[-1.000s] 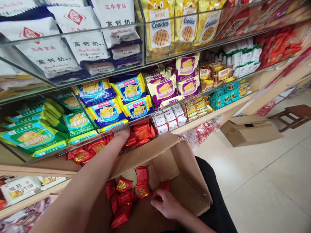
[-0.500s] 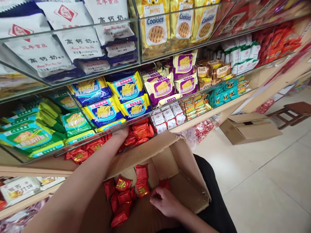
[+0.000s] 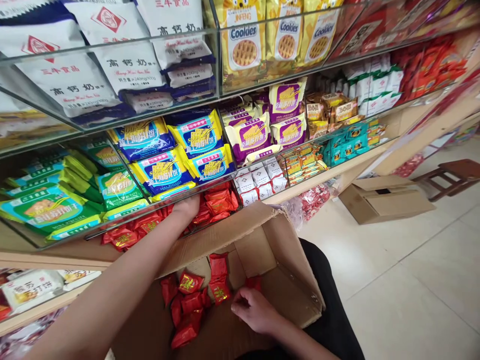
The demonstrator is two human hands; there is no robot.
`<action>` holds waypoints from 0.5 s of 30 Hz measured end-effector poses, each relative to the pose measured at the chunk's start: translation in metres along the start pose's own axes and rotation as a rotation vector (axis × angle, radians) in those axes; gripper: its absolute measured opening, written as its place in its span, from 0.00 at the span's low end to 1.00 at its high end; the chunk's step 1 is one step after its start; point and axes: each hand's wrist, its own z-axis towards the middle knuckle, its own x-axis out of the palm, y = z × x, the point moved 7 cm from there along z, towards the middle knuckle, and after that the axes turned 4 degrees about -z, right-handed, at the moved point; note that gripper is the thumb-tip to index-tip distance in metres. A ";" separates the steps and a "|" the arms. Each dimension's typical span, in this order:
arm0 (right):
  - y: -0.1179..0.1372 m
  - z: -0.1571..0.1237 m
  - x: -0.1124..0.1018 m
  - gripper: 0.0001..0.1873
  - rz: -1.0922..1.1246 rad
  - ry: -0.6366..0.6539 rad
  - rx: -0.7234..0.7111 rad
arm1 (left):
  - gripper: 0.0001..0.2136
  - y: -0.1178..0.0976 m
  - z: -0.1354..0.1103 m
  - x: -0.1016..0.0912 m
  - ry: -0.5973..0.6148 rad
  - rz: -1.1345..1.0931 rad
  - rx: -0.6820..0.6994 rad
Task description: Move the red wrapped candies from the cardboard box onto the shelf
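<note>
My left hand (image 3: 188,206) reaches into a low shelf compartment, among small red-wrapped packets (image 3: 219,201). Its fingers are hidden behind the shelf front and the goods, so their grip does not show. Below it, an open cardboard box (image 3: 296,280) rests tilted against my lap. Several loose red packets (image 3: 190,301) lie inside the box, mostly on its left side. Over the box floor is my right hand (image 3: 255,311), its fingers curled in a loose ring with nothing visible in them. One red packet (image 3: 253,283) lies right behind its knuckles.
Clear shelf dividers (image 3: 216,60) hold blue-and-yellow soda biscuits (image 3: 161,171), green packs (image 3: 50,212), purple packs (image 3: 249,135) and cookie bags (image 3: 245,42). Small white packets (image 3: 258,180) sit right of the red ones. A closed carton (image 3: 386,199) and a brown stool (image 3: 450,175) stand on the tiled floor.
The left forearm and hand have shifted very slightly. The right hand and the red packets in the box stay where they were. The view has moved a little.
</note>
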 end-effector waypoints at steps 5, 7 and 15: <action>0.011 0.008 -0.009 0.15 -0.384 0.000 -0.033 | 0.13 -0.015 -0.059 -0.020 0.037 0.027 0.080; 0.004 0.021 -0.013 0.20 -0.562 0.006 0.042 | 0.13 -0.026 -0.100 -0.040 -0.043 -0.038 0.164; -0.026 0.061 -0.007 0.25 -0.609 0.048 0.149 | 0.10 -0.030 -0.248 0.001 0.161 -0.683 0.239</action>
